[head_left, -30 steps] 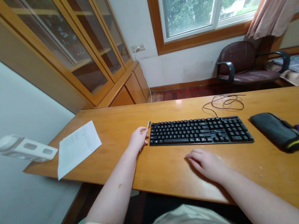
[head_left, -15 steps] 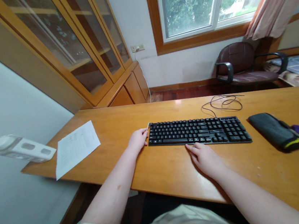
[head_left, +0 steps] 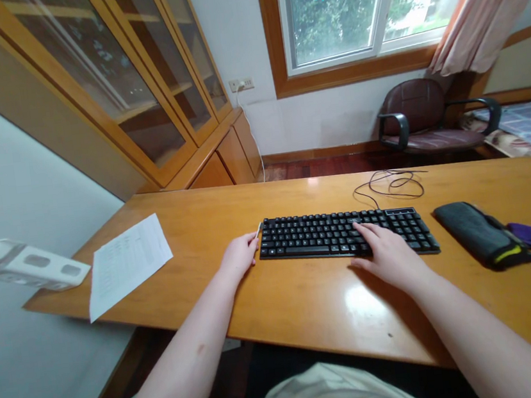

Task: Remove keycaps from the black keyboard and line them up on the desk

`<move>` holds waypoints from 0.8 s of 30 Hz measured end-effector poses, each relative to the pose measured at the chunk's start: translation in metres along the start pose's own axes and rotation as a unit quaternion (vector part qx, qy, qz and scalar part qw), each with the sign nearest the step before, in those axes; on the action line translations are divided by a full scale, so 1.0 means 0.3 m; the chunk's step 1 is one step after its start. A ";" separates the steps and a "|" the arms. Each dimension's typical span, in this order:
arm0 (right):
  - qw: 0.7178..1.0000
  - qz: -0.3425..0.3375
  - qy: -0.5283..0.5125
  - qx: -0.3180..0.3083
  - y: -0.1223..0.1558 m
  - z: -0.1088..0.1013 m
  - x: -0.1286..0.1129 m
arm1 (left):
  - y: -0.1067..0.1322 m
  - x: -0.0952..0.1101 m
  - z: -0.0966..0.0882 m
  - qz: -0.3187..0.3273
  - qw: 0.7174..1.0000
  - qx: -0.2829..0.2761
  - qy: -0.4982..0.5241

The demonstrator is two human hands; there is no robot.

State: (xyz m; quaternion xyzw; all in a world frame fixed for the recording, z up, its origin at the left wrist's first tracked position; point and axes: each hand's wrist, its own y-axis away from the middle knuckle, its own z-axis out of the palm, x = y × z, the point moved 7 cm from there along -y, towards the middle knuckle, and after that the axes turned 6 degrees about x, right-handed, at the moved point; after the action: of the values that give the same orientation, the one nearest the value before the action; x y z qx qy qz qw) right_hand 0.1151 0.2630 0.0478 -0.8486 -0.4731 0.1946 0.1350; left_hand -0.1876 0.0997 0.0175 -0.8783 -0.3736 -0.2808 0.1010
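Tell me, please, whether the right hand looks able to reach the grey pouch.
Probably yes: the grey pouch lies to the right of the right hand, with only keyboard and tabletop showing between.

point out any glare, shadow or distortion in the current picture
Head view: bright glare on the desk in front of the keyboard; head view: parts of the window washed out; head view: soft shadow beneath the right hand; head view: white bottle slants at the left edge, probably lens distortion.

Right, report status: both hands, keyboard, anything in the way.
Left hand holding slim white tool by left end of keyboard. Right hand over it, hiding part. Keyboard flat on desk; pouch apart, to its right.
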 end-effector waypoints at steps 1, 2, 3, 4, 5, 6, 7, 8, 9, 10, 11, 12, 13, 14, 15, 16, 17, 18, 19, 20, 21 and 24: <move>1.000 -0.004 0.011 -0.008 -0.005 0.001 0.033 | -0.005 0.001 0.000 0.001 1.000 0.001 -0.001; 1.000 -0.013 0.018 -0.014 -0.007 0.006 0.059 | -0.011 0.004 -0.001 0.002 1.000 0.001 -0.003; 0.999 -0.019 0.022 -0.014 -0.007 0.012 0.078 | -0.017 0.008 -0.002 0.002 1.000 0.001 -0.005; 0.999 -0.021 0.025 -0.009 -0.005 0.017 0.092 | -0.022 0.013 -0.002 0.004 1.000 0.000 -0.008; 0.999 -0.023 0.028 -0.002 -0.003 0.022 0.100 | -0.026 0.018 -0.004 0.005 1.000 0.000 -0.011; 0.999 -0.024 0.029 0.007 0.000 0.026 0.103 | -0.029 0.024 -0.004 0.008 1.000 -0.002 -0.015; 0.999 -0.023 0.031 0.015 0.003 0.029 0.104 | -0.030 0.029 -0.004 0.011 1.000 -0.004 -0.020; 0.999 -0.022 0.033 0.021 0.006 0.032 0.102 | -0.029 0.033 -0.004 0.014 1.000 -0.007 -0.026; 0.999 -0.021 0.034 0.026 0.009 0.035 0.101 | -0.027 0.037 -0.003 0.018 0.999 -0.011 -0.033; 0.999 -0.020 0.035 0.029 0.012 0.038 0.101 | -0.024 0.041 -0.002 0.023 0.999 -0.013 -0.042; 0.999 -0.017 0.035 0.033 0.014 0.040 0.102 | -0.020 0.043 -0.002 0.030 0.998 -0.012 -0.053; 0.999 -0.013 0.033 0.037 0.016 0.041 0.104 | -0.016 0.047 -0.004 0.038 0.997 -0.008 -0.066; 0.999 -0.011 0.030 0.040 0.017 0.043 0.106 | -0.011 0.050 -0.008 0.048 0.996 0.000 -0.081; 0.999 -0.008 0.026 0.044 0.019 0.044 0.109 | -0.005 0.053 -0.012 0.058 0.994 0.009 -0.096; 0.999 -0.005 0.022 0.047 0.020 0.045 0.111 | 0.002 0.055 -0.017 0.067 0.991 0.017 -0.111; 0.999 -0.003 0.019 0.049 0.021 0.046 0.113 | 0.011 0.056 -0.020 0.073 0.989 0.023 -0.125; 0.999 0.000 0.016 0.049 0.021 0.047 0.115 | 0.020 0.055 -0.023 0.077 0.987 0.025 -0.136; 0.999 0.003 0.015 0.048 0.022 0.048 0.117 | 0.030 0.054 -0.025 0.079 0.986 0.026 -0.145; 0.999 0.006 0.015 0.046 0.022 0.050 0.118 | 0.040 0.052 -0.028 0.081 0.985 0.027 -0.150; 0.999 0.008 0.016 0.042 0.022 0.051 0.119 | 0.050 0.050 -0.032 0.082 0.985 0.028 -0.151; 0.999 0.010 0.017 0.039 0.022 0.053 0.120 | 0.058 0.047 -0.037 0.080 0.985 0.030 -0.147; 0.999 0.011 0.019 0.032 0.022 0.056 0.123 | 0.065 0.026 -0.058 0.049 0.990 0.044 -0.121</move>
State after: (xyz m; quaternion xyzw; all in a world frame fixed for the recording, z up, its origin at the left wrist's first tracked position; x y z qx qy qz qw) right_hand 0.1299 0.2919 0.0226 -0.8524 -0.4548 0.1953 0.1688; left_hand -0.1767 0.0840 0.0368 -0.9178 -0.3513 -0.1505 0.1079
